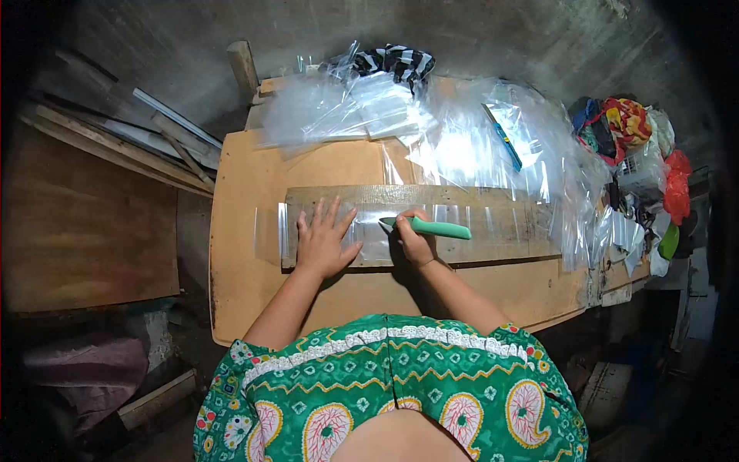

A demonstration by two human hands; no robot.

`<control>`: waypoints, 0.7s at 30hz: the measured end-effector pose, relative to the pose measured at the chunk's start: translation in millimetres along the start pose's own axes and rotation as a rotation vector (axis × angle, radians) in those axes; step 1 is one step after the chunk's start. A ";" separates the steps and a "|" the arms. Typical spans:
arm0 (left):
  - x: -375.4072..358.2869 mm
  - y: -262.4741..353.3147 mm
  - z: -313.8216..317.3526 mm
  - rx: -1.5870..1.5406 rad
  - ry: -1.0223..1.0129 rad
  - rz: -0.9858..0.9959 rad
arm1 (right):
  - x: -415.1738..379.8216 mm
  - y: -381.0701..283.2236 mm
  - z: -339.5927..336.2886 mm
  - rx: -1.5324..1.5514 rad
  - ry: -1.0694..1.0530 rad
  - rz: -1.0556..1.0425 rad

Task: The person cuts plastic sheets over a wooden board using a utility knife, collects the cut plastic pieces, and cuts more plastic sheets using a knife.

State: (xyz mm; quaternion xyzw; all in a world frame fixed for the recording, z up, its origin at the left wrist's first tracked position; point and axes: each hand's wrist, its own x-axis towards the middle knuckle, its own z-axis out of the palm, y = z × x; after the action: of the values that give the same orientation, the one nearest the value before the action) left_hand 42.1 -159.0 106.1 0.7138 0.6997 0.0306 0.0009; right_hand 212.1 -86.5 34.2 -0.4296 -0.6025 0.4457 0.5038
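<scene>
My left hand (323,242) lies flat with spread fingers on a strip of clear plastic film (373,245). Under the film is a long wooden board (500,227). My right hand (416,243) grips a knife with a green handle (443,229), its short blade pointing left toward my left hand. The blade tip is at the film; whether it touches cannot be made out. Some of the film sticks out past the board's left end.
The board rests on a tan table (246,285). Loose clear plastic sheets (469,146) cover its back and right, with a blue cutter-like tool (504,140) on them. A basket (643,173) with cloths stands at right. Wooden planks (115,150) lean at left.
</scene>
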 end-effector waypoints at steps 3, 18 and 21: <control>0.2 0.4 0.4 0.022 0.003 0.005 | 1.9 -1.3 -4.4 -0.018 0.002 -0.074; -0.9 10.9 0.0 0.050 -0.024 -0.029 | 0.7 8.1 -25.2 -0.034 0.000 -0.095; -0.9 9.9 -1.3 0.044 -0.021 -0.020 | 1.2 6.2 -24.9 -0.087 0.036 -0.136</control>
State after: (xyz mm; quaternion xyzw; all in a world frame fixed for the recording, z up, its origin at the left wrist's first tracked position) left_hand 51.9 -160.1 107.8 0.7070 0.7071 0.0080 -0.0072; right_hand 237.0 -81.2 30.9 -0.4171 -0.6399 0.3763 0.5243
